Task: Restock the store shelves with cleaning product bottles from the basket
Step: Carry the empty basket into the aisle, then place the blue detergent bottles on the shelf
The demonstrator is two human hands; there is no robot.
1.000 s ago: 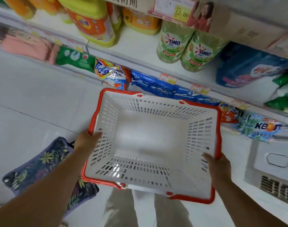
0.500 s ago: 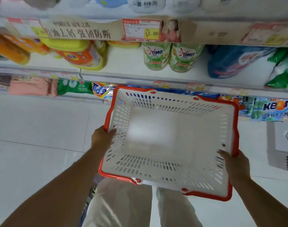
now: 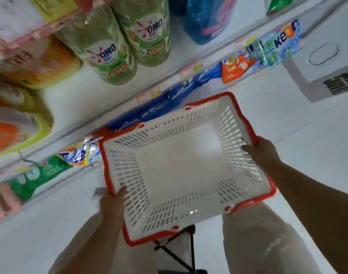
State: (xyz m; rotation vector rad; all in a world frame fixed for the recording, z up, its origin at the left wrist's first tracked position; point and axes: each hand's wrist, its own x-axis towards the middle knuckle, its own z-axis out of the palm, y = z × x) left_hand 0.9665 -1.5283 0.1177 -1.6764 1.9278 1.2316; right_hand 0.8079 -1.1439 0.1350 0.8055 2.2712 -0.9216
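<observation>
We are holding the white slotted plastic basket with a red rim (image 3: 127, 171) low in front of the white shelf (image 3: 70, 99) where the green OMO detergent bottles (image 3: 107, 52) are standing. Our left hand (image 3: 111, 202) is keeping its grip closed over the near-left rim, thumb inside, while our right hand (image 3: 262, 153) is curling its fingers over the right rim. Since half a second ago our view is tilting so the shelving is running diagonally and a black folding stand (image 3: 181, 252) is appearing beneath the basket, which is still showing no bottles, so we are judging the restocking finished.
</observation>
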